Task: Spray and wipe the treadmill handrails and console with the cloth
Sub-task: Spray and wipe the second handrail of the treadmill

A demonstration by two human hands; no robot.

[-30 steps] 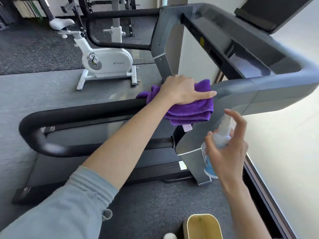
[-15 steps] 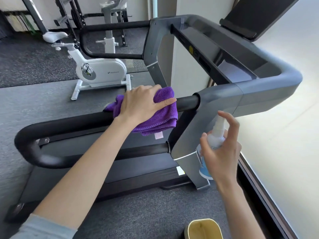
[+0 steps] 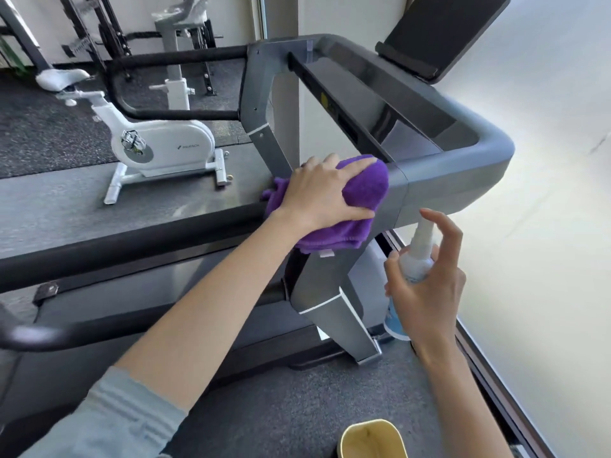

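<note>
My left hand (image 3: 322, 193) grips a folded purple cloth (image 3: 362, 190) around the near black handrail (image 3: 132, 241), right where the rail meets the grey console frame (image 3: 456, 180) of the treadmill. My right hand (image 3: 426, 285) holds a white spray bottle (image 3: 417, 259) upright below that frame corner, forefinger raised over the nozzle. The dark console screen (image 3: 443, 34) tilts up at the top right. The far handrail (image 3: 172, 59) runs across the back.
A white exercise bike (image 3: 158, 143) stands on the grey floor beyond the treadmill, with weight racks behind it. A cream bin (image 3: 372, 439) sits at the bottom edge. A bright window wall fills the right side. The treadmill's grey upright (image 3: 334, 309) stands between my arms.
My left hand has slid the cloth rightward along the near handrail, back to the grey frame joint. The right hand keeps the bottle in about the same place.
</note>
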